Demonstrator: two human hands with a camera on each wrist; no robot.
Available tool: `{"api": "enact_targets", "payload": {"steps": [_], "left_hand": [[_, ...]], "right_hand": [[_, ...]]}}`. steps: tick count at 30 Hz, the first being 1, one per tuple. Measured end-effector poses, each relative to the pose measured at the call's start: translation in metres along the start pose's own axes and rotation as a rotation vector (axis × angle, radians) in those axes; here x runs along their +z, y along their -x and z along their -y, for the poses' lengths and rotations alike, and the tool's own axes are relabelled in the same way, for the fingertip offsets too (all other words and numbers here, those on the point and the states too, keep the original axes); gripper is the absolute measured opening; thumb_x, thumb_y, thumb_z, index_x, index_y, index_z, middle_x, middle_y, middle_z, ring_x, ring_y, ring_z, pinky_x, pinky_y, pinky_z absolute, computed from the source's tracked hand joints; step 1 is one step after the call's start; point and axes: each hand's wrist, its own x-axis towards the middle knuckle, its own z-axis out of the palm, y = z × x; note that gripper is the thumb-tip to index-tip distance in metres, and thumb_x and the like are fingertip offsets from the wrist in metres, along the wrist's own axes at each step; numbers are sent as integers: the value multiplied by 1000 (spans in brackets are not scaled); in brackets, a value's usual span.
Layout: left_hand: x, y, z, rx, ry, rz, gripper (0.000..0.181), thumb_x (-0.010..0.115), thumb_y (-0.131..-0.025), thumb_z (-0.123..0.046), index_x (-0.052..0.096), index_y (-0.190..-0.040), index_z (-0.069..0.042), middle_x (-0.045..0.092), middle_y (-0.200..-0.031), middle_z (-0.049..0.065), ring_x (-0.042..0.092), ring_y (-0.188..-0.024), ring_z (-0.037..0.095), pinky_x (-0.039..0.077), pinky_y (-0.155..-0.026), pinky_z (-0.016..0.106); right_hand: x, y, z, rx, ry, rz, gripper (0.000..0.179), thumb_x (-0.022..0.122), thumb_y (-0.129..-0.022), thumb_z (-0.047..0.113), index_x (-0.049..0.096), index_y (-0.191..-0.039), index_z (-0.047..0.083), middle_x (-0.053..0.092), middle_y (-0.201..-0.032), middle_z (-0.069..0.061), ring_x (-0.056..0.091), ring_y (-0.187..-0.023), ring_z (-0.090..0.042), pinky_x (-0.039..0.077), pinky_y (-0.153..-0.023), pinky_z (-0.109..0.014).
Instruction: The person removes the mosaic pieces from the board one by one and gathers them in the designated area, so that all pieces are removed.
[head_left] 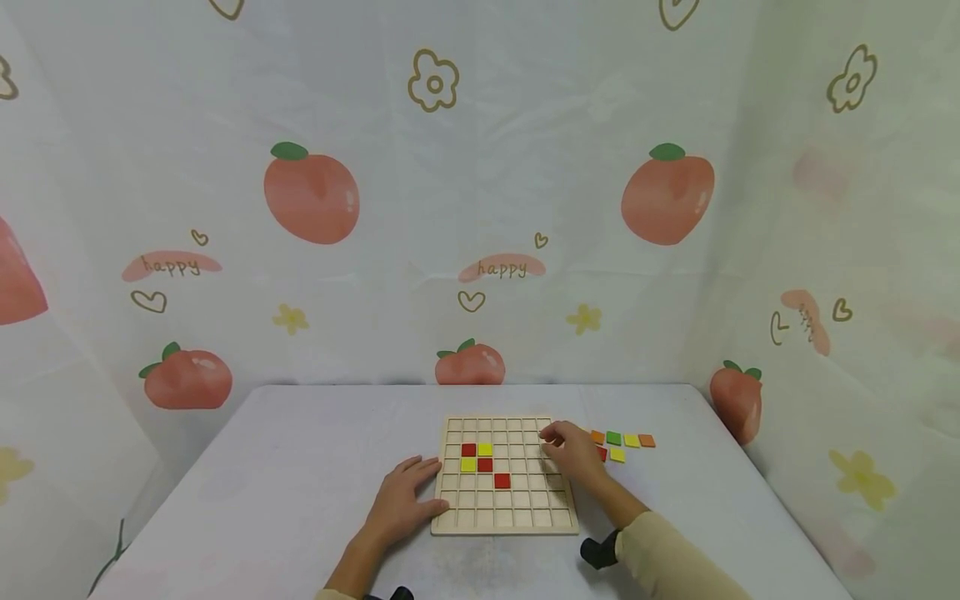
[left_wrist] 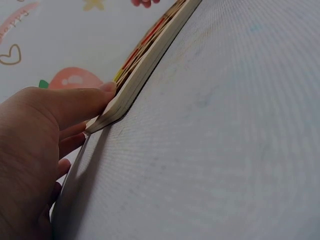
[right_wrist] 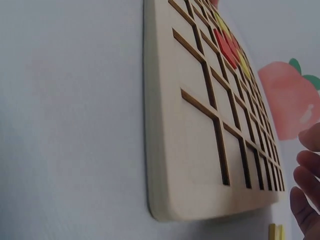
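A wooden grid board [head_left: 517,523] lies flat on the table. Red and yellow square tiles sit in its left and middle cells, with one red tile [head_left: 502,481] set lower than the others. Along the board's left edge rests my left hand [head_left: 397,504], its thumb on the rim and its fingers extended beside it. My right hand [head_left: 577,457] hovers at the right edge, fingers loosely bent, and no tile shows between them. Its fingertips [right_wrist: 309,160] appear past the board's far corner in the right wrist view.
Loose tiles lie right of the board, partly behind my right hand: a green tile [head_left: 613,438], an orange tile [head_left: 647,441], a yellow tile [head_left: 617,456] and several others. The white table [head_left: 300,467] meets a fruit-patterned curtain [head_left: 390,317] at its back edge.
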Motion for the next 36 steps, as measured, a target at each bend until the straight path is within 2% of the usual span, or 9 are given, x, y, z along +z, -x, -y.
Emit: {"api": "enact_targets", "payload": {"steps": [6,15,23,31,36], "left_hand": [[0,1,-1,1,6,7,67,76,-77,-47,62,-132,-13,58,-135,2,40,-133,33,31,-104,62],[0,0,-1,17,-9,1,67,75,-76,-47,62,-132,-13,58,-135,2,40,-133,33,31,-104,61],[0,0,-1,11,-4,1,67,75,-77,-47,61,-132,-12,58,-135,2,40,-133,33,31,-104,61],[-1,0,-1,19,-1,0,66,75,-77,-46,62,-132,-11,58,-134,2,41,-133,33,31,-104,61],[-1,0,-1,18,0,-3,66,75,-77,-46,62,-132,-12,58,-134,2,41,-133,33,31,-104,61]], "right_hand": [[7,4,5,-26,-44,39,12,72,-84,3,68,-93,10,63,-87,4,58,-80,-14,51,-69,-30],[17,9,14,1,-115,132,15,72,-86,9,67,-100,8,64,-92,0,57,-82,-15,52,-71,-29],[26,10,17,-55,-138,207,16,72,-87,13,67,-102,9,62,-93,4,56,-83,-13,52,-75,-29],[27,10,21,-118,-60,306,18,75,-85,23,69,-98,12,60,-93,7,50,-84,-14,47,-74,-30],[29,10,21,-159,-3,323,21,77,-83,34,70,-92,17,59,-91,9,48,-85,-13,44,-74,-31]]}}
